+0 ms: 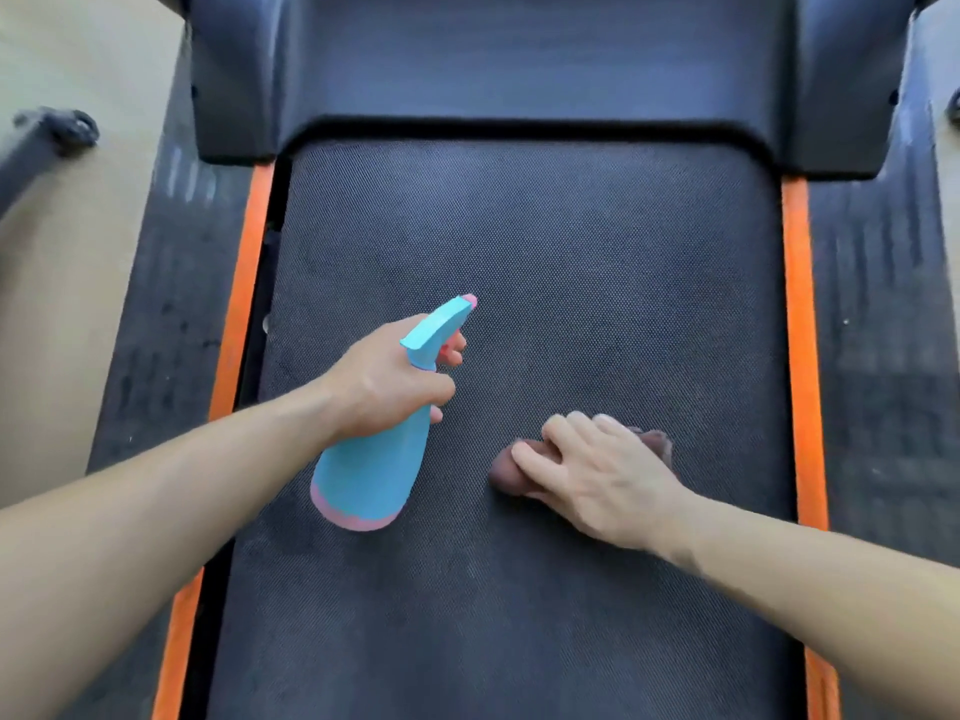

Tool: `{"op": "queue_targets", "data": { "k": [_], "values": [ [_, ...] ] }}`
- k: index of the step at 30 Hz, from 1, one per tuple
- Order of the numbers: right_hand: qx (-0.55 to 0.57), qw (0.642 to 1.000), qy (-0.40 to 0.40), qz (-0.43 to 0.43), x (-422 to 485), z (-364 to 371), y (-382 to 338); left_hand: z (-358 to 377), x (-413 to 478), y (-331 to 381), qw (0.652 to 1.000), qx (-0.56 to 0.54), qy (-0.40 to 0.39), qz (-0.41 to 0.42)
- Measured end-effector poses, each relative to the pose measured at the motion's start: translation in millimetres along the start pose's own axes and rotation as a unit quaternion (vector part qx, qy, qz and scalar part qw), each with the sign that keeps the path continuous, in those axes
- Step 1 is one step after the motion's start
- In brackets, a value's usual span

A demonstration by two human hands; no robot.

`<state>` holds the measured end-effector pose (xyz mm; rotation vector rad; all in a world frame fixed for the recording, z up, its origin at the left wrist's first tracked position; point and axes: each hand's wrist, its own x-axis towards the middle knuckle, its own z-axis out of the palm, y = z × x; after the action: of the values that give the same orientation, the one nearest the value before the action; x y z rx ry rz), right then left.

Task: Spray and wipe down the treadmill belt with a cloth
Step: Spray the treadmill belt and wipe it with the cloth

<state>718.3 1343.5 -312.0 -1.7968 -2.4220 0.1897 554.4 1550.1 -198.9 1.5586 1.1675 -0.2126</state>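
Blue bottle (371,459) gripped in my left hand (387,379), nozzle aimed up the belt (519,241); my right hand (592,472) presses the cloth (655,443) flat, just right of it.

We see a plain beige floor (52,304) along the left edge of the treadmill (171,314), smooth and without pattern, and a narrow strip of the same floor shows again beyond the right edge, near the far right corner. On the floor at the left, apart from the treadmill's left edge, lies a dark bar (36,148) with a rounded end, too blurred for us to tell what it is, and a small dark part (955,109) shows at the right border. The light is soft and even, a little brighter on the floor at the far left.
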Motion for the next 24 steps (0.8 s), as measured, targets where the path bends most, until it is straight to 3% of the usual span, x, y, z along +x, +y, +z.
{"op": "queue_targets", "data": {
  "k": [2,4,6,9,11,14,16,18,19,21,23,24],
  "values": [
    [-0.011,0.998,0.022,0.052,27.2,-2.2,24.4,-1.2,-0.1,-1.5,1.0,0.0,-0.006,0.002],
    [-0.024,0.981,0.083,0.172,70.2,-11.8,62.3,-3.4,1.5,-3.4,1.0,0.005,-0.001,0.0],
    [-0.033,0.959,0.079,0.27,107.0,-23.4,102.2,-6.7,2.8,-2.5,1.0,0.012,0.008,0.001],
    [-0.038,0.943,0.084,0.32,126.5,-23.9,109.8,-12.3,2.8,-0.3,1.0,0.012,0.014,0.011],
    [-0.05,0.959,0.09,0.262,105.9,-13.6,67.5,-17.8,-1.5,2.1,1.0,0.011,0.014,0.011],
    [-0.014,0.998,0.031,0.057,49.7,0.4,-9.1,-27.9,-9.5,0.9,1.0,0.016,0.014,0.019],
    [-0.013,0.999,-0.003,-0.052,32.7,1.4,-19.5,-33.4,-16.0,-2.4,1.0,0.016,0.007,0.019],
    [-0.037,0.995,-0.012,-0.097,40.1,-1.2,-6.3,-36.3,-22.8,-6.5,0.999,0.028,0.006,0.016],
    [-0.041,0.997,-0.006,-0.07,50.1,-1.6,1.8,-36.6,-25.8,-9.0,0.999,0.036,0.004,0.014],
    [-0.03,0.994,0.04,0.096,76.4,-4.8,19.1,-36.0,-32.0,-12.8,0.999,0.044,-0.003,0.009],
    [-0.021,0.957,0.063,0.282,96.6,-9.7,29.8,-34.5,-37.0,-16.9,0.999,0.036,-0.018,0.008],
    [-0.023,0.939,0.066,0.336,101.6,-9.1,27.5,-34.1,-38.2,-18.3,0.999,0.036,-0.025,0.01]
  ]
}}
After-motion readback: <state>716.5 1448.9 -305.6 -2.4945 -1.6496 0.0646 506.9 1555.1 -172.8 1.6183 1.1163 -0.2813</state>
